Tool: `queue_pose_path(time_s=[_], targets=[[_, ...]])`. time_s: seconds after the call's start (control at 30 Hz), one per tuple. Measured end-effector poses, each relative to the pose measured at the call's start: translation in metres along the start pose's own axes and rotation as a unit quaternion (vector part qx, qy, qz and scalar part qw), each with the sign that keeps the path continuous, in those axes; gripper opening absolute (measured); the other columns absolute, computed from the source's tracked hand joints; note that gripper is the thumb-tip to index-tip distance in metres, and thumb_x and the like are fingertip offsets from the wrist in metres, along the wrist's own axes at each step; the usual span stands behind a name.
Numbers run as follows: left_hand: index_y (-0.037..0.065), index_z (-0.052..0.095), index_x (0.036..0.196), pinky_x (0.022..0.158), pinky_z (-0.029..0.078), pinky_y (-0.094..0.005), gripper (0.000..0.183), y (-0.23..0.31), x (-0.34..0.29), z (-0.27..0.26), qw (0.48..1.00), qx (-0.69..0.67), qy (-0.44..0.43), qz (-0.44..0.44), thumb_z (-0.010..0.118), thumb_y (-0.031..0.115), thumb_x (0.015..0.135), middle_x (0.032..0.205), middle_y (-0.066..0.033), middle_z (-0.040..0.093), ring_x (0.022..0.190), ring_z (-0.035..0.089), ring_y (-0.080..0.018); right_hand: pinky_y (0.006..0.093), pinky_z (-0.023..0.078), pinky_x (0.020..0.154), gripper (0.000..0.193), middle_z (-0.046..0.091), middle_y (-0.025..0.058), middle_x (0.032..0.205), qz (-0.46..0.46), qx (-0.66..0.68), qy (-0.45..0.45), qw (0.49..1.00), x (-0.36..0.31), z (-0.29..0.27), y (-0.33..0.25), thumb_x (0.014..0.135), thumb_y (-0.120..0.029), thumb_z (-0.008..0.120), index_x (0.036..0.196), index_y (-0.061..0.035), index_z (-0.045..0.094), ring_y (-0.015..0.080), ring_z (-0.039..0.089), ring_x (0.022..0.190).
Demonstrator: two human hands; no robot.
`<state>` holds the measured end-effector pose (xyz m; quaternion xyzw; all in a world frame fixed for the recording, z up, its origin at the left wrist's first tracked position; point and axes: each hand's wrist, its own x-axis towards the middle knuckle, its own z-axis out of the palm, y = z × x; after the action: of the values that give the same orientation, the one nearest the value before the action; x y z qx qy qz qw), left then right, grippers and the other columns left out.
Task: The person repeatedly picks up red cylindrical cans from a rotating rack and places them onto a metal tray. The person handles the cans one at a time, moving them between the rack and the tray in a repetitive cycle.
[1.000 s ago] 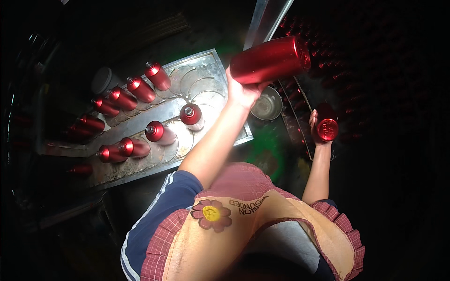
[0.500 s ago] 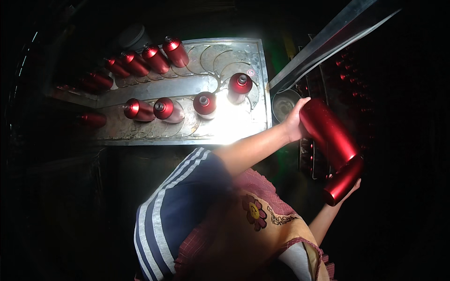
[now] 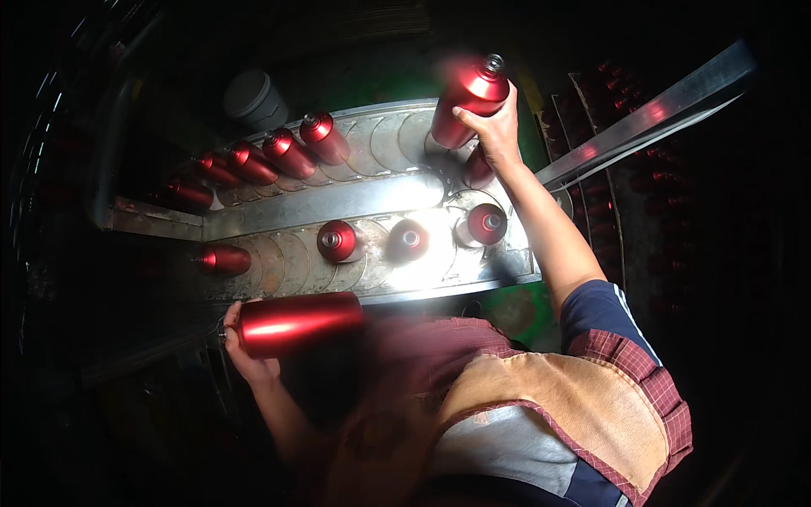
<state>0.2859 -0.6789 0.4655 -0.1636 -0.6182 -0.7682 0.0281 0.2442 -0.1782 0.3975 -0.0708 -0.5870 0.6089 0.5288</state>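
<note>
My left hand [image 3: 245,351] is wrapped round the neck end of a glossy red metal bottle [image 3: 300,324]. That bottle lies sideways in the air at the tray's near edge, its base toward my apron. Farther off on the right, my right hand [image 3: 497,127] grips a second red bottle [image 3: 470,100], tilted slightly with its metal neck up, above the far right of the metal conveyor [image 3: 325,203]. Just below that hand, another red bottle [image 3: 479,169] is partly hidden. Along the near lane stand red bottles, among them one [image 3: 487,224] at the right end and one [image 3: 338,242] mid-lane.
Several red bottles [image 3: 287,152] line the far lane, left of my right hand. A white bucket [image 3: 253,101] stands behind the conveyor. A slanted metal strip [image 3: 650,118] juts across the right side, near dark racks of red bottles [image 3: 667,203]. Strong glare covers part of the near lane.
I have turned from the racks toward the conveyor. My left hand swung left to its near edge and my right hand rose over its far right end. Each hand held a red bottle before, too.
</note>
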Motion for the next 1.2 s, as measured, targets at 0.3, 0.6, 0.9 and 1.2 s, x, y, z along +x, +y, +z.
queue_pose_path(time_s=[0.3, 0.6, 0.9, 1.2], targets=[[-0.006, 0.05, 0.133, 0.104, 0.044, -0.04, 0.044, 0.006, 0.083, 0.056, 0.987, 0.093, 0.005, 0.13, 0.047, 0.018, 0.095, 0.132, -0.0186, 0.057, 0.118, 0.056, -0.0264, 0.0428, 0.049, 0.095, 0.083, 0.062, 0.0199, 0.12, 0.148, -0.252, -0.034, 0.956, -0.001, 0.089, 0.13, 0.063, -0.027, 0.085, 0.13, -0.0061, 0.041, 0.0389, 0.061, 0.111], [0.008, 0.069, 0.116, 0.1, 0.043, -0.0343, 0.032, -0.164, 0.218, 0.266, 0.93, 0.31, -0.105, 0.164, 0.069, 0.024, 0.089, 0.119, -0.0143, 0.063, 0.111, 0.058, -0.0284, 0.0337, 0.05, 0.096, 0.069, 0.052, 0.0139, 0.136, 0.145, -0.095, -0.237, 0.956, -0.027, -0.072, -0.009, 0.081, -0.007, 0.073, 0.142, 0.0017, 0.041, 0.0198, 0.058, 0.116], [-0.003, 0.06, 0.125, 0.095, 0.049, -0.0422, 0.053, -0.155, 0.179, 0.313, 0.788, 0.563, 0.114, 0.223, 0.072, 0.032, 0.087, 0.123, -0.0241, 0.062, 0.107, 0.061, -0.0389, 0.0233, 0.053, 0.071, 0.025, 0.068, 0.007, 0.1, 0.283, -0.033, 0.038, 0.958, -0.171, -0.416, -0.184, 0.097, -0.01, 0.06, 0.121, -0.0014, 0.061, 0.0068, 0.061, 0.076], [0.001, 0.061, 0.113, 0.059, 0.045, -0.0217, 0.027, -0.054, -0.226, 0.575, 0.99, 0.034, -0.138, 0.002, 0.055, 0.025, 0.102, 0.091, -0.0048, 0.062, 0.072, 0.055, -0.0094, 0.0211, 0.049, 0.07, 0.018, 0.069, 0.0033, 0.105, 0.318, -0.029, 0.291, 0.902, -0.288, -0.722, -0.288, 0.096, -0.007, 0.057, 0.112, -0.0065, 0.065, 0.0075, 0.064, 0.094]])
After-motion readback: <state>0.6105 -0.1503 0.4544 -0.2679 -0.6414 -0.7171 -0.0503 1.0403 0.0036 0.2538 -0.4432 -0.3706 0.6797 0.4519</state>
